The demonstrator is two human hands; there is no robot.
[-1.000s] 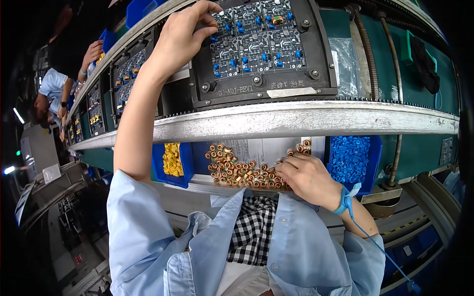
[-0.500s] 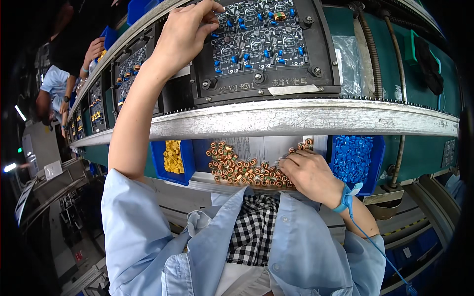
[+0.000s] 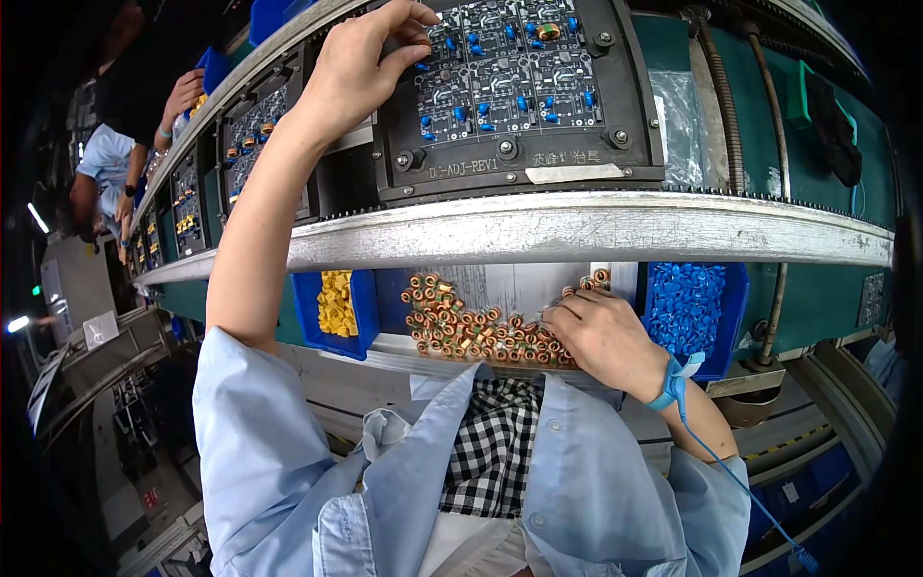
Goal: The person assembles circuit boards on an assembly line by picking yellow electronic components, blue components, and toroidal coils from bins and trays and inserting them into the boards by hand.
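Observation:
My left hand (image 3: 370, 67) reaches over the far left corner of a group of dark circuit boards (image 3: 524, 82) with blue disc-shaped parts. Its thumb and fingers are pinched together, and whatever is between the tips is hidden. The boards sit in a black fixture (image 3: 452, 178). One copper-wound ring coil (image 3: 548, 32) stands on a board at the far right. Nearer me, my right hand (image 3: 611, 341) rests with bent fingers at the right end of a heap of ring coils (image 3: 471, 332) in a metal tray (image 3: 481, 284). Its fingertips touch coils; any grip is hidden.
A metal rail (image 3: 596, 231) runs between fixture and tray. Blue bins hold yellow parts (image 3: 336, 306) on the left and blue discs (image 3: 687, 308) on the right. A blue cord (image 3: 716, 452) trails from my right wristband. Farther left are more fixtures (image 3: 255, 144) and a co-worker's hand (image 3: 185, 93).
The fixture and my left hand above it have shifted very slightly to the right. My right hand stays at the coils, nearly unmoved.

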